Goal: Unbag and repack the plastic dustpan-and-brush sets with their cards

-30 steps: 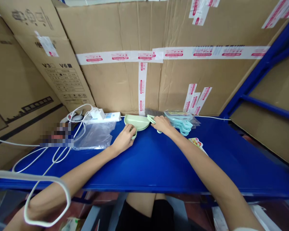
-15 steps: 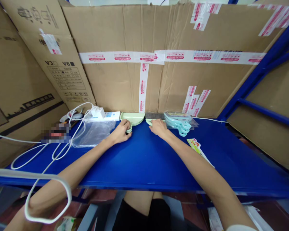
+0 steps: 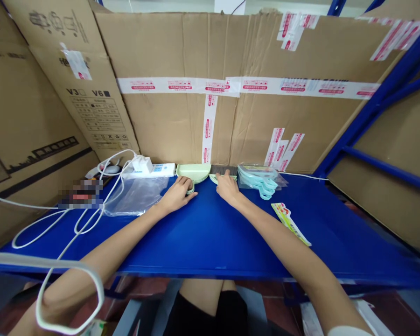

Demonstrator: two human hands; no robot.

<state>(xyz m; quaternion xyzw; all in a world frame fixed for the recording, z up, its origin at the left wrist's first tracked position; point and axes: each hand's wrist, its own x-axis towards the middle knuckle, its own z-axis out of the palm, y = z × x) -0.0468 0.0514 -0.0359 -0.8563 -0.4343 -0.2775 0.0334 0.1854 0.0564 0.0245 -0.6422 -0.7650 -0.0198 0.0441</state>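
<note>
A pale green dustpan (image 3: 193, 171) lies at the back of the blue table, against the cardboard. My left hand (image 3: 177, 194) is closed round its handle, thumb pointing right. Just right of the pan is a small hand brush (image 3: 224, 169) with a green body and grey bristles facing the cardboard. My right hand (image 3: 227, 188) grips the brush from above and covers its handle, with the index finger stretched along it. Beside that hand sits a clear bag with a light blue dustpan and brush set (image 3: 261, 179). A colourful printed card (image 3: 290, 223) lies nearer, by my right forearm.
Left of the pan are a white power strip (image 3: 164, 169) with a plugged-in adapter (image 3: 142, 164) and a flat clear plastic bag (image 3: 138, 198). White cables (image 3: 76, 228) loop over the table's left side. Cardboard (image 3: 171, 126) walls the back; a blue metal frame (image 3: 381, 105) stands right.
My right hand has shifted slightly left with the brush, its index finger now straighter. My left hand stays on the dustpan handle. The view has tilted slightly.
</note>
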